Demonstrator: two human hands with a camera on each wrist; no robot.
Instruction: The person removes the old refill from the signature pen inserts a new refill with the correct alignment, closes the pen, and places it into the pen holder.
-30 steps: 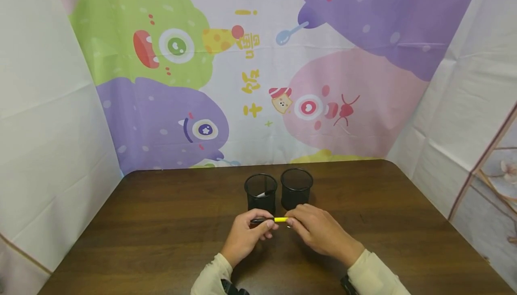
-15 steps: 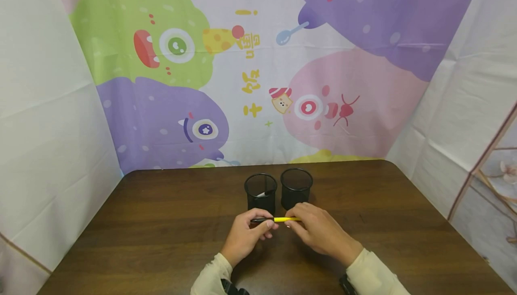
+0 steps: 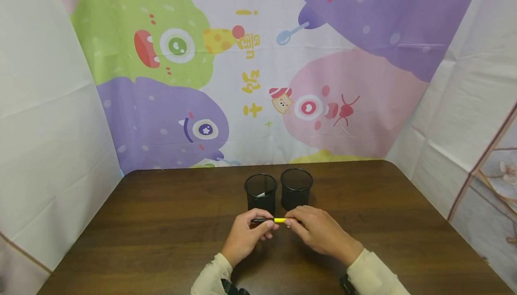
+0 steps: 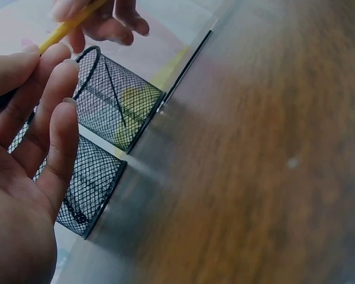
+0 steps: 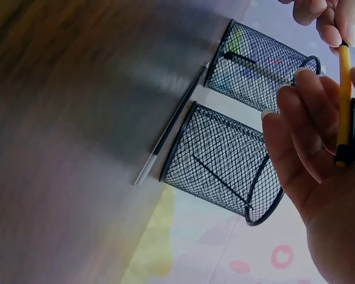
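Observation:
Just in front of two black mesh cups, my left hand [image 3: 247, 234] holds a pen [image 3: 279, 220] level by its black end, pinched between thumb and fingers. The pen has a yellow barrel [image 5: 344, 89] and a black clip. My right hand [image 3: 321, 232] pinches the yellow end between thumb and forefinger, and covers part of it in the head view. Its other fingers curve loosely beside the pen. In the left wrist view the left hand [image 4: 29, 171] has its lower fingers free of the pen.
The left mesh cup [image 3: 261, 203] has a pen-like thing with a white part inside. Beside it stands the right mesh cup [image 3: 296, 194]. A thin black stick with a pale end [image 5: 157, 145] lies by the cups' bases. A patterned cloth [image 3: 258, 142] hangs behind the brown table [image 3: 177, 227].
The right fingers shift slightly along the pen: more yellow showed half a second ago, less shows now. The left hand and the cups stay in place.

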